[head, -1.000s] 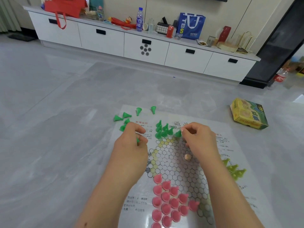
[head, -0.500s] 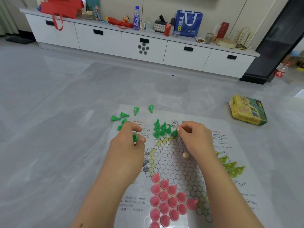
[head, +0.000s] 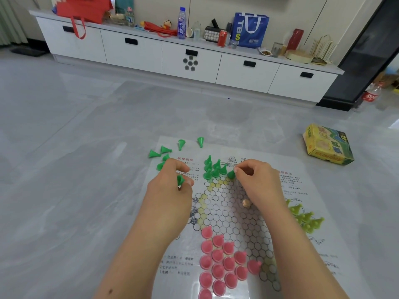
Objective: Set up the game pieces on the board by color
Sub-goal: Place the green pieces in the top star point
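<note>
Green cone-shaped plastic pieces point(head: 214, 169) are partly set beyond the pink pieces point(head: 222, 264); 1 is pinched by each hand, right point(head: 258, 180) and left point(head: 170, 186); several lie loose.

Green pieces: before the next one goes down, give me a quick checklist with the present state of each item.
1. Right hand pinches a green piece at the cluster's edge: ok.
2. That piece seated in a circle: cannot tell.
3. Left hand holds a spare green piece: ok.
4. Placed green pieces upright at the board's far point: ok.
5. Loose green pieces all placed: not ok, several lie tipped over.
6. Pink pieces grouped near: ok.
</note>
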`<state>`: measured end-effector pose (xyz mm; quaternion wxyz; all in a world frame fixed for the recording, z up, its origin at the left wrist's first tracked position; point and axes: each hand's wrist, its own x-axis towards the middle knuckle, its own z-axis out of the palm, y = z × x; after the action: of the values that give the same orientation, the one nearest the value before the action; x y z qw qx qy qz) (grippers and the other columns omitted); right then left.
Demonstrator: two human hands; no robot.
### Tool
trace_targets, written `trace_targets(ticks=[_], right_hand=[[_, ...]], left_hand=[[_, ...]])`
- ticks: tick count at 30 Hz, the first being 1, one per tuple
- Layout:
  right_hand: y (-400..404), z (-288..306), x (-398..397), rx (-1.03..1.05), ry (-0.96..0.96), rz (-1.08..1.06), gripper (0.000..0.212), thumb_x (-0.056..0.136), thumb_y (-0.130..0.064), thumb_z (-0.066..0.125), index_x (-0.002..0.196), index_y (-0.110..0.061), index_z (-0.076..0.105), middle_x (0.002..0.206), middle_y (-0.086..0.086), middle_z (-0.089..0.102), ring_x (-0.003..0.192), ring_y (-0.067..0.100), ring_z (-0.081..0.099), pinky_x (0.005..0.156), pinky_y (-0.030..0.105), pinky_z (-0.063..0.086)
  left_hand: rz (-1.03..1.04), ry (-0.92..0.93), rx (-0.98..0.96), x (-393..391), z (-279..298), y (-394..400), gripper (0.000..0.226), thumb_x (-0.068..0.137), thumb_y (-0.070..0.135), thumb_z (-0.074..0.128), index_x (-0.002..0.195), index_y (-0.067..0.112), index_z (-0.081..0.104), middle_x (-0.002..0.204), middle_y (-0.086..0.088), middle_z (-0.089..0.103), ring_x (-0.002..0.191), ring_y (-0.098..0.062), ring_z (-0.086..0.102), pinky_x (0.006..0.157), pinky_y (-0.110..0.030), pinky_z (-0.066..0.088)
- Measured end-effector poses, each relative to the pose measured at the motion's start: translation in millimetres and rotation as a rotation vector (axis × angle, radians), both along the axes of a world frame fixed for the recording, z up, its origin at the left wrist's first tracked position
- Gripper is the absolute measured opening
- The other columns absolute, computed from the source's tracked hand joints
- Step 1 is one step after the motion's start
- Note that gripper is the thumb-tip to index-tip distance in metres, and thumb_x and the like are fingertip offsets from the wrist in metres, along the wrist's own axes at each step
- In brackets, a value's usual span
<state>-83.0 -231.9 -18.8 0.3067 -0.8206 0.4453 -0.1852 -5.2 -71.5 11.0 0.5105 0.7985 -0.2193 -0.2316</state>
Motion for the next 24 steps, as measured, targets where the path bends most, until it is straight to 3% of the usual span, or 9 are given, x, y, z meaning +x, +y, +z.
trace_targets(ticks=[6,8,9,10,14,16,20,24], right_hand=[[4.6,9.0,-2.0,-0.012,-0.041,-0.018,0.016,0.093,-0.023,0.049,0.093,-0.018,0.064,0.084,-0.008,0.06,0.054,0.002,0.052,0.041,0.004,0.037],[8.3,18.0,0.1,-0.038,-0.134,-0.036,0.016,0.092,-0.021,0.049,0.092,-0.019,0.065,0.083,-0.007,0.062,0.066,0.007,0.058,0.057,0.009,0.045],[10.9,24.6,1.2,-0.03,-0.203,-0.012,0.015,0.092,-0.021,0.05,0.091,-0.021,0.065,0.082,-0.007,0.064,0.073,0.008,0.06,0.067,0.017,0.05],[14.4,32.7,1.9,-0.011,-0.257,0.046,0.013,0.091,-0.021,0.052,0.089,-0.024,0.064,0.081,-0.008,0.065,0.076,0.008,0.061,0.072,0.022,0.051],[36.3,58.1,5.3,0.129,-0.209,0.479,0.014,0.088,-0.021,0.058,0.088,-0.031,0.068,0.076,-0.01,0.069,0.074,-0.001,0.063,0.072,0.014,0.052],[43.7,57.4,8.3,0.231,-0.194,0.602,0.016,0.087,-0.018,0.06,0.092,-0.029,0.07,0.081,-0.008,0.072,0.078,0.002,0.066,0.076,0.017,0.053],[49.2,50.2,14.9,0.329,-0.266,0.653,0.018,0.088,-0.013,0.058,0.096,-0.023,0.07,0.082,-0.004,0.074,0.081,0.004,0.068,0.078,0.02,0.053],[48.9,47.7,16.2,0.355,-0.322,0.642,0.018,0.089,-0.009,0.056,0.096,-0.016,0.07,0.081,0.002,0.073,0.08,0.008,0.069,0.075,0.022,0.054]], left_hand=[[0.023,-0.003,-0.007,1.7,0.8,0.9,0.012,0.095,0.016,0.039,0.097,0.026,0.045,0.091,0.003,0.062,0.03,-0.003,0.036,0.031,-0.008,0.03],[0.03,0.005,-0.031,2.3,1.8,0.7,0.01,0.097,0.019,0.036,0.095,0.025,0.044,0.091,0.006,0.061,0.038,-0.002,0.04,0.034,-0.006,0.033],[0.04,0.014,-0.039,2.5,2.7,0.5,0.011,0.097,0.021,0.034,0.095,0.024,0.044,0.091,0.009,0.06,0.045,-0.002,0.043,0.036,-0.004,0.035],[0.05,0.026,-0.042,2.3,3.8,0.5,0.012,0.098,0.022,0.032,0.096,0.024,0.043,0.091,0.01,0.06,0.052,-0.003,0.045,0.039,-0.002,0.036],[0.068,0.068,-0.044,1.4,6.1,1.0,0.01,0.099,0.023,0.028,0.102,0.028,0.037,0.094,0.009,0.06,0.065,-0.002,0.049,0.045,-0.007,0.039],[0.065,0.083,-0.057,1.0,6.7,2.0,0.011,0.099,0.024,0.028,0.104,0.028,0.036,0.097,0.007,0.061,0.066,-0.003,0.05,0.047,-0.012,0.038],[0.058,0.1,-0.101,0.6,8.1,4.3,0.013,0.098,0.025,0.028,0.098,0.029,0.04,0.097,0.004,0.065,0.057,-0.007,0.048,0.052,-0.022,0.034],[0.047,0.13,-0.155,0.7,9.9,4.4,0.021,0.098,0.024,0.029,0.084,0.032,0.041,0.078,0.007,0.06,0.05,-0.002,0.045,0.047,-0.017,0.034]])
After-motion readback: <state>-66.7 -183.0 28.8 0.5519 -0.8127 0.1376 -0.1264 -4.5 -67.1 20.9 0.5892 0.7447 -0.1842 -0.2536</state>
